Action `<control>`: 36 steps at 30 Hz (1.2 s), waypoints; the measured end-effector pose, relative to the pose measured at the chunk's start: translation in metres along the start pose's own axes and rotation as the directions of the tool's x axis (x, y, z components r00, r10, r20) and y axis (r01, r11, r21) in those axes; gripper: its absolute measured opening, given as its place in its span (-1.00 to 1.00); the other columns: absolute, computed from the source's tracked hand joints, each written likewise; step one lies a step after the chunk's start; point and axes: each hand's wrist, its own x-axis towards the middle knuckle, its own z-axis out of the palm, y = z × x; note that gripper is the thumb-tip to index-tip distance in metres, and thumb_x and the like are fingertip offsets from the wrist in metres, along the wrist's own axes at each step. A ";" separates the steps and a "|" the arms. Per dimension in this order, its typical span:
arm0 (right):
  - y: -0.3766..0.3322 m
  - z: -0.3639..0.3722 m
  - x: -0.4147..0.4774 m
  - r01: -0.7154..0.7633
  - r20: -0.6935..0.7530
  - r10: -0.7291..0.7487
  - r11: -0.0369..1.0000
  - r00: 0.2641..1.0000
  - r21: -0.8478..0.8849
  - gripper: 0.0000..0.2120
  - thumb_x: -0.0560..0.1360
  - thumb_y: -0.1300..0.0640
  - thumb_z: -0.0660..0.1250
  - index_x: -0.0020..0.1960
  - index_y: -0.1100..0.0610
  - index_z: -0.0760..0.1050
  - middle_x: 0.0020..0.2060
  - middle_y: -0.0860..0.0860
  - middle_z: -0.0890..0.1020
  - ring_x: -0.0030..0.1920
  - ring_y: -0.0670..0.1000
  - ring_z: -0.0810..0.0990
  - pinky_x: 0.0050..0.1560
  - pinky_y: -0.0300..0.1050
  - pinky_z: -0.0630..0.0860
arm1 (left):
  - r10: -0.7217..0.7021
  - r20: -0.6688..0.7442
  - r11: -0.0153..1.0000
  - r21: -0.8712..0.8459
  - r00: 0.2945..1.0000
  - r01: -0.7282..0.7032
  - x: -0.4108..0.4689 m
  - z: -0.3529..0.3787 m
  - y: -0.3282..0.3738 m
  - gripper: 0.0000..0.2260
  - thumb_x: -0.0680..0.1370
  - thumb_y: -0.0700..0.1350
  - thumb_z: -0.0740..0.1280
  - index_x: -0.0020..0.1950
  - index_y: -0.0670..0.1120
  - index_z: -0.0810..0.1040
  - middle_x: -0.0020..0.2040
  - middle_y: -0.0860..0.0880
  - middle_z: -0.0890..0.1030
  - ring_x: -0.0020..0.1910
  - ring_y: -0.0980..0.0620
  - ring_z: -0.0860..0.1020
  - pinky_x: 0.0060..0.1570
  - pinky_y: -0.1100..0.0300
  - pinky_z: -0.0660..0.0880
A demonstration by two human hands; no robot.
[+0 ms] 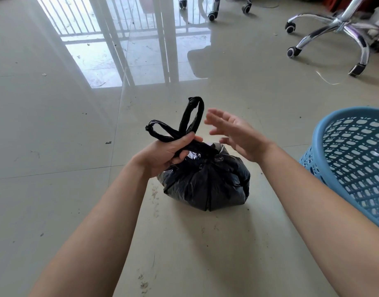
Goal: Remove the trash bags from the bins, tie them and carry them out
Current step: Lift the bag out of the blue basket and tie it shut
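Two bare forearms come in from the bottom edge, left and right. Dirty smudges on the beige tile floor (55, 129) at lower centre, between the arms.

Black trash bag (205, 185) sits on the floor at centre frame, full and rounded, neck gathered at the top. No writing readable on the bag.

Left hand (169, 153) is clenched round the bag's twisted neck, just left of and above the bag body. Two handle loops (190, 116) stick up out of the fist, one upright, one leaning toward the left.

Right hand (235, 136) is released, fingers spread and motion-blurred, palm facing left, just right of the loops and above the bag. It holds nothing; whether it touches the bag, cannot tell.

Blue perforated plastic bin (351, 159) at the right edge, tilted, cut off by the frame, near the bag but apart from it.

Thin pale strand (327, 79) lies on the floor at upper right. Behind it a chrome office chair base (338, 28) with black casters. A second caster set (212, 16) at top centre. Bright reflection of window bars (111, 46) on the tiles at upper left.
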 end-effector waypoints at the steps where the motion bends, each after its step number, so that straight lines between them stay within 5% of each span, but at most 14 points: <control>1: -0.006 0.003 0.002 0.020 -0.016 -0.020 1.000 1.000 0.013 -0.32 0.36 -0.32 0.42 0.39 -0.06 0.42 0.20 -0.11 0.58 -0.03 -0.12 0.54 -0.08 -0.22 0.40 | -0.003 0.016 1.000 0.023 1.000 0.003 0.001 0.002 0.001 -0.65 0.66 0.08 0.23 0.21 -0.13 0.64 -0.38 -0.02 0.35 -0.44 0.07 0.24 -0.31 0.21 0.19; 5: -0.020 0.021 0.011 0.207 -0.198 -0.208 0.978 0.958 -0.025 -0.89 0.55 -0.01 0.40 0.00 0.00 0.64 -0.27 -0.17 0.62 -0.31 -0.14 0.43 -0.26 -0.33 0.38 | -0.023 0.021 0.999 0.030 1.000 0.023 0.005 0.009 0.003 -0.63 0.66 0.10 0.20 0.26 -0.11 0.61 -0.35 -0.02 0.40 -0.37 0.05 0.32 -0.26 0.22 0.30; 10: -0.020 0.015 0.011 0.291 -0.448 -0.210 0.949 0.869 0.118 -0.85 0.62 0.04 0.29 -0.10 0.02 0.56 -0.21 -0.07 0.64 -0.29 -0.13 0.57 -0.29 -0.27 0.43 | 0.008 -0.025 0.966 -0.256 1.000 -0.015 0.003 -0.001 -0.004 -0.63 0.69 0.14 0.05 0.36 0.03 0.49 -0.01 -0.07 0.68 -0.14 0.08 0.57 -0.19 0.20 0.35; 13: -0.013 0.010 0.008 0.266 -0.450 -0.194 0.959 0.871 0.101 -0.83 0.65 -0.01 0.22 -0.09 -0.01 0.47 -0.07 0.00 0.69 -0.12 -0.04 0.68 -0.24 -0.21 0.47 | -0.010 -0.031 0.928 -0.372 0.999 -0.002 0.000 -0.005 -0.010 -0.61 0.67 0.20 -0.01 0.24 0.07 0.51 0.19 -0.11 0.67 -0.02 0.05 0.63 -0.15 0.15 0.35; 17: -0.013 0.017 0.004 0.286 -0.447 -0.158 0.929 0.881 0.235 -0.83 0.67 0.02 0.19 -0.04 0.04 0.46 -0.08 0.07 0.73 -0.13 0.00 0.70 -0.23 -0.20 0.54 | -0.026 -0.049 0.892 -0.451 0.998 0.001 -0.003 -0.003 -0.007 -0.65 0.65 0.22 0.05 -0.16 0.01 0.37 0.17 -0.17 0.68 -0.14 0.04 0.63 -0.18 0.15 0.35; 20: -0.016 0.022 0.002 0.293 -0.465 -0.102 0.886 0.880 0.360 -0.79 0.67 0.04 0.19 -0.08 0.09 0.48 -0.14 0.05 0.71 -0.16 0.00 0.69 -0.17 -0.18 0.57 | 0.014 -0.103 0.912 -0.406 0.995 -0.055 -0.002 -0.003 -0.004 -0.83 0.58 -0.03 0.31 -0.18 -0.01 0.40 0.12 -0.21 0.67 -0.16 0.06 0.62 -0.19 0.21 0.35; 22: -0.019 0.023 0.000 0.300 -0.466 -0.094 0.871 0.880 0.390 -0.76 0.67 0.06 0.19 -0.11 0.11 0.50 -0.19 0.03 0.70 -0.20 -0.02 0.67 -0.17 -0.17 0.57 | 0.029 -0.127 0.916 -0.394 0.991 -0.077 -0.001 -0.006 -0.006 -0.72 0.56 -0.22 0.36 -0.24 0.02 0.33 0.01 -0.21 0.67 -0.07 0.03 0.63 -0.21 0.23 0.35; 26: -0.018 0.025 -0.006 0.304 -0.496 -0.062 0.853 0.866 0.424 -0.76 0.67 0.07 0.19 -0.13 0.12 0.48 -0.31 -0.02 0.65 -0.31 -0.08 0.62 -0.27 -0.21 0.55 | 0.019 -0.169 0.890 -0.445 0.985 -0.093 -0.002 -0.008 -0.007 -0.67 0.59 -0.22 0.34 -0.24 0.05 0.28 0.10 -0.23 0.69 -0.15 0.05 0.66 -0.32 0.29 0.42; 30: -0.008 0.024 -0.005 0.194 -0.458 0.016 0.892 0.889 0.408 -0.76 0.66 0.11 0.18 -0.17 0.09 0.44 -0.42 -0.07 0.54 -0.42 -0.10 0.47 -0.39 -0.23 0.41 | 0.014 -0.240 0.881 -0.456 0.971 -0.126 0.000 -0.004 -0.005 -0.65 0.58 -0.23 0.37 -0.24 0.05 0.27 0.00 -0.20 0.72 -0.22 0.06 0.65 -0.39 0.31 0.39; 36: -0.008 0.017 -0.004 -0.239 -0.214 0.300 0.934 0.930 0.266 -0.78 0.56 0.10 0.15 -0.26 0.07 0.37 -0.49 -0.06 0.39 -0.47 -0.06 0.32 -0.46 -0.22 0.28 | -0.010 -0.270 0.872 -0.473 0.963 -0.124 0.003 -0.006 -0.006 -0.59 0.51 -0.29 0.43 -0.29 0.05 0.26 -0.32 -0.07 0.59 -0.27 0.05 0.53 -0.36 0.29 0.35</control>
